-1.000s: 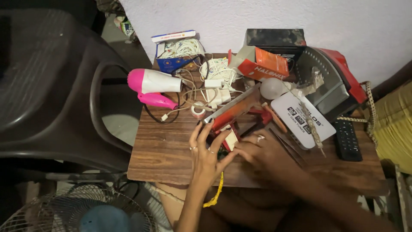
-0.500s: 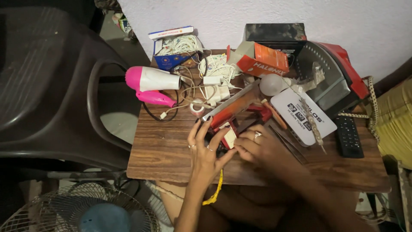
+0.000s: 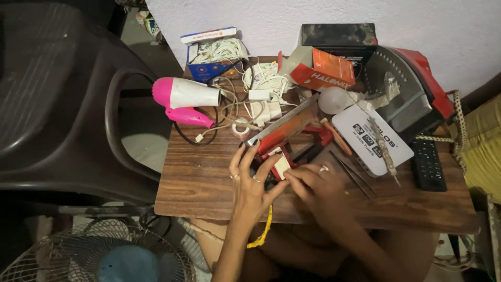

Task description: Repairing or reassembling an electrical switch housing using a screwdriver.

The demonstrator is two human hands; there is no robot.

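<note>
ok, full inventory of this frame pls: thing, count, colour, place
hair dryer: 1, pink and white, table left
cables: tangle, white, table back
carton: 1, orange, table back
bulb: 1, white, centre right
flat box: 1, white, right
remote: 1, black, right edge
iron: 1, red and grey, back right
chair: 1, dark, left
fan: 1, grey, bottom left
small part: 1, cream, between the hands
left hand: on the part
right hand: on the part

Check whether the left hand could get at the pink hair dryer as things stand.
Probably yes. The left hand sits on a small white part, and bare table lies between it and the hair dryer, with only loose cables nearby.
</note>
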